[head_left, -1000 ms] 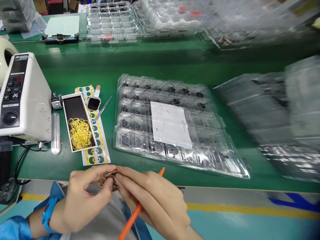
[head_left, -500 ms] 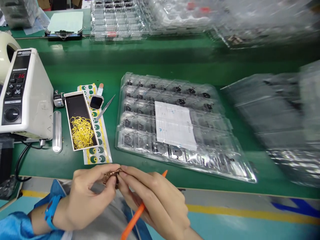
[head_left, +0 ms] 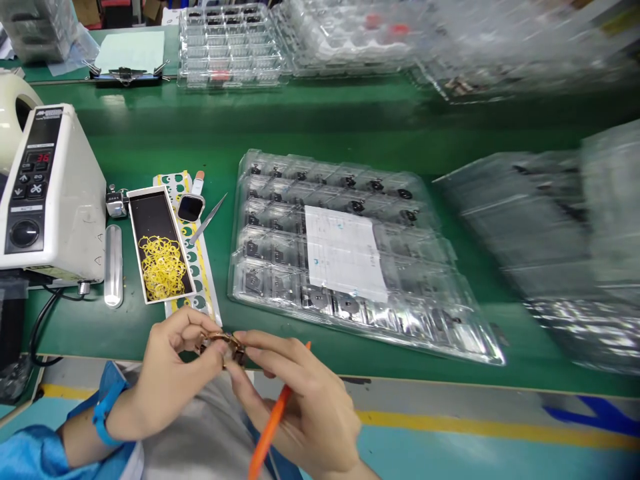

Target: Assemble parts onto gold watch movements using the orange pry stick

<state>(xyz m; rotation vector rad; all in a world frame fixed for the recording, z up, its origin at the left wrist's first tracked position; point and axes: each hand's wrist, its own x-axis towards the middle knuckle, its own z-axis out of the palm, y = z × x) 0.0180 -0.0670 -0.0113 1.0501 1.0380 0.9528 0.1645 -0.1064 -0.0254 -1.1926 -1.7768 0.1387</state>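
Observation:
Just over the bench's front edge, my left hand (head_left: 173, 377) pinches a small copper-brown metal part (head_left: 231, 347) between thumb and fingers. My right hand (head_left: 305, 400) has its fingertips on the right side of the same part, and an orange pen-like stick (head_left: 273, 430) is tucked across its palm. Fingers cover much of the part, so its exact kind is unclear. Behind my left hand, a white box (head_left: 131, 230) holds a heap of yellow rings (head_left: 163, 270). It lies on a die-cut strip (head_left: 207, 293) beside a smartwatch (head_left: 191, 208) and pointed tweezers (head_left: 213, 215).
A clear plastic tray (head_left: 280, 300) with dark parts and a paper sheet (head_left: 345, 257) lies at centre. A white tape dispenser (head_left: 75, 200) and a clear tube (head_left: 114, 267) stand left. Bagged trays (head_left: 525, 220) lie right; more trays (head_left: 230, 53) and a clipboard (head_left: 130, 53) line the back.
The copper-brown part is turned and shows more between my hands. My right fingers have spread somewhat, and the orange stick has shifted slightly left. The whole view has moved a little.

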